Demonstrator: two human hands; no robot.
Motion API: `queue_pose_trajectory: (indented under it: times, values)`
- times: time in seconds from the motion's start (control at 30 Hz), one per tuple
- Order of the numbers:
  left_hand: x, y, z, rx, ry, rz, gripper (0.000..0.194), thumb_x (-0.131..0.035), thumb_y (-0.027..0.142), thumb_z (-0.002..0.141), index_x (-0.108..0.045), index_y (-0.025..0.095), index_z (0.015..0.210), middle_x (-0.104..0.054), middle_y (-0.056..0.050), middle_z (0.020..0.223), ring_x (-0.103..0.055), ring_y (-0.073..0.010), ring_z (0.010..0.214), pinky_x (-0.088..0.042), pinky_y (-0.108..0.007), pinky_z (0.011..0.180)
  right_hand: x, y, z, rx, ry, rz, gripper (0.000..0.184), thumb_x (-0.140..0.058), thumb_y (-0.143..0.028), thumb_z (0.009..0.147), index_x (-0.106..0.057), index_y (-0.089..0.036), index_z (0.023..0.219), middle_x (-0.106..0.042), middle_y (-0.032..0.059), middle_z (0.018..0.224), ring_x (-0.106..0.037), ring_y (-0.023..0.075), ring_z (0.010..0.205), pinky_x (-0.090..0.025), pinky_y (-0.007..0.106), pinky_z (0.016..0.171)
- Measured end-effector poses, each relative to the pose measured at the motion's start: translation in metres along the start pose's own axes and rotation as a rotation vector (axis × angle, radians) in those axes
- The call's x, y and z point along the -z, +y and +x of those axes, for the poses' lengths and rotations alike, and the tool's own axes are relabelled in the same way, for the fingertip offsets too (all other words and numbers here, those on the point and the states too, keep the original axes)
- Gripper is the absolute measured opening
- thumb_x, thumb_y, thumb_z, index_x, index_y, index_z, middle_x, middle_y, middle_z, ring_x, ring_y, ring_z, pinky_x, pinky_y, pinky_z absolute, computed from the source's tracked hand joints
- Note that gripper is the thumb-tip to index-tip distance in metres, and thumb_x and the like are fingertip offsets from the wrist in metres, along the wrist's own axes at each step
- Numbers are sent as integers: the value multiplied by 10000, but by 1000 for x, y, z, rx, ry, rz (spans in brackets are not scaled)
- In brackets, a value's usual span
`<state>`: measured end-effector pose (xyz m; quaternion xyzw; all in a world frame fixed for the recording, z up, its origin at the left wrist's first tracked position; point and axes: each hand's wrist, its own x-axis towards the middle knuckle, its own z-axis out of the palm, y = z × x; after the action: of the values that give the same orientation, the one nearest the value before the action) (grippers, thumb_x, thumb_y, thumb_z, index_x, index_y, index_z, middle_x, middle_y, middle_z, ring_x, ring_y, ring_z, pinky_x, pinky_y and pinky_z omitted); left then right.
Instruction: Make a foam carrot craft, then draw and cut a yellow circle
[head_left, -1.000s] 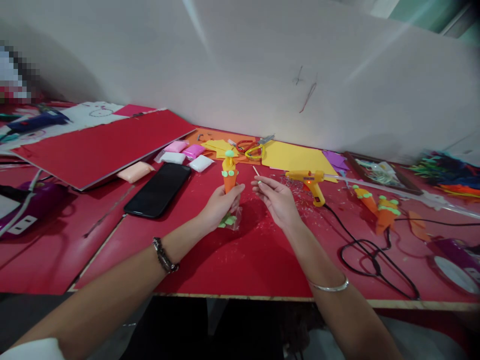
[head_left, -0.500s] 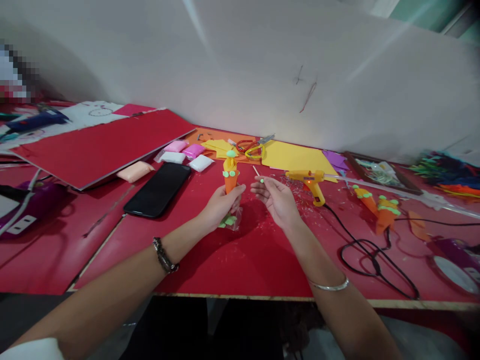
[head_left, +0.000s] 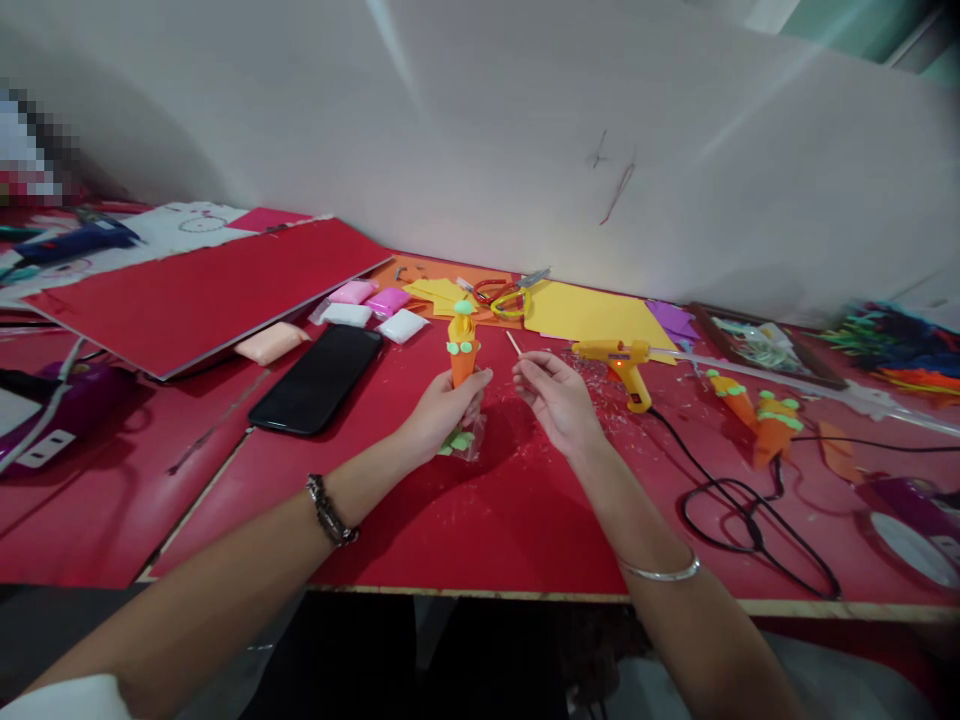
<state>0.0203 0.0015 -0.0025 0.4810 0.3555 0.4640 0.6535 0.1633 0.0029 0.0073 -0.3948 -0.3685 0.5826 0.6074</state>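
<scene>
My left hand (head_left: pixel 450 405) is closed round a small orange paper cone (head_left: pixel 462 366), held upright. Yellow clay (head_left: pixel 461 328) fills its top, with a pale green ball (head_left: pixel 463 307) above and green dots along the rim. Under that hand is a clear plastic bag of green clay (head_left: pixel 457 442); whether the fingers grip it I cannot tell. Beside the cone, my right hand (head_left: pixel 553 395) has thumb and fingertips pinched together. The small green ball seen there a moment before is hidden now. A thin pale stick (head_left: pixel 513 342) shows just beyond these fingertips, on the table or held, I cannot tell.
A yellow glue gun (head_left: pixel 615 358) lies to the right, its black cord (head_left: pixel 720 545) looped. Finished cones (head_left: pixel 776 425) stand further right. A phone (head_left: pixel 319 380), clay packs (head_left: pixel 270 343) and a red board (head_left: pixel 217 285) lie left. Scissors (head_left: pixel 510 297) rest behind on coloured paper.
My right hand's fingers have drawn together over the small green ball, which no longer shows. The left hand and the cone stay almost where they were.
</scene>
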Motion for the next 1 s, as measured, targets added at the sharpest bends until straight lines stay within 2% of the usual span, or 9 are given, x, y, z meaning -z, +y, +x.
queue_pose_trajectory:
  times: [0.1, 0.2, 0.27, 0.37, 0.47, 0.6, 0.8, 0.9, 1.0]
  values:
    - [0, 0, 0, 2, -5, -2, 252, -510, 310, 784, -380, 167, 622, -325, 92, 409, -287, -22, 334, -222, -158, 347, 0, 0, 0, 0, -18, 10, 151, -678, -150, 602, -625, -193, 737, -651, -26, 726, -598, 57, 672, -464, 163, 632]
    - [0, 0, 0, 5, -3, -3, 249, -511, 311, 781, -383, 169, 623, -328, 92, 410, -290, -22, 332, -219, -158, 346, 0, 0, 0, 7, -44, 25, 121, -635, -229, 669, -636, -188, 782, -649, -9, 735, -602, 67, 687, -472, 187, 671]
    - [0, 1, 0, 8, -1, -3, 256, -516, 315, 777, -377, 170, 618, -326, 93, 411, -293, -22, 332, -218, -157, 346, 0, 0, 0, 4, -34, 18, 121, -611, -276, 696, -642, -185, 769, -629, -19, 681, -585, 53, 630, -469, 172, 623]
    - [0, 1, 0, 12, -18, 8, 275, -517, 324, 774, -366, 170, 604, -325, 91, 412, -292, -20, 333, -222, -154, 348, -1, 0, 0, 11, -8, 7, 88, -653, -226, 648, -639, -192, 728, -598, -48, 620, -547, 28, 562, -451, 137, 564]
    - [0, 2, -1, 46, -68, 25, 288, -500, 347, 782, -367, 171, 595, -332, 86, 407, -297, -25, 332, -244, -154, 354, -3, 0, -1, 48, -23, 15, 145, -679, -159, 601, -637, -200, 734, -630, -43, 670, -572, 37, 622, -470, 149, 643]
    - [-2, 3, -4, 101, -148, 72, 336, -455, 371, 801, -369, 167, 548, -358, 66, 403, -351, -38, 344, -290, -163, 367, -7, 0, -3, 114, -46, -5, 175, -667, -181, 624, -645, -207, 795, -655, -20, 761, -604, 76, 750, -480, 214, 765]
    - [-6, 3, -6, 112, -114, 167, 358, -446, 358, 801, -363, 169, 508, -357, 63, 391, -363, -42, 329, -296, -167, 350, -15, -6, -13, 397, -79, -276, 121, -591, -232, 729, -639, -235, 841, -626, -13, 782, -586, 88, 704, -494, 246, 704]
    - [-7, 3, -7, 126, -107, 212, 367, -432, 347, 808, -370, 169, 494, -376, 55, 380, -378, -47, 319, -297, -166, 341, -20, -10, -19, 585, -111, -483, 108, -584, -202, 734, -649, -244, 809, -581, 0, 850, -561, 108, 815, -480, 253, 740]
    - [-7, 2, -9, 122, -109, 240, 383, -417, 335, 817, -376, 167, 475, -391, 43, 374, -393, -45, 320, -299, -160, 344, -24, -11, -22, 666, -124, -596, 130, -571, -195, 743, -655, -267, 810, -542, 10, 930, -527, 134, 921, -466, 282, 794]
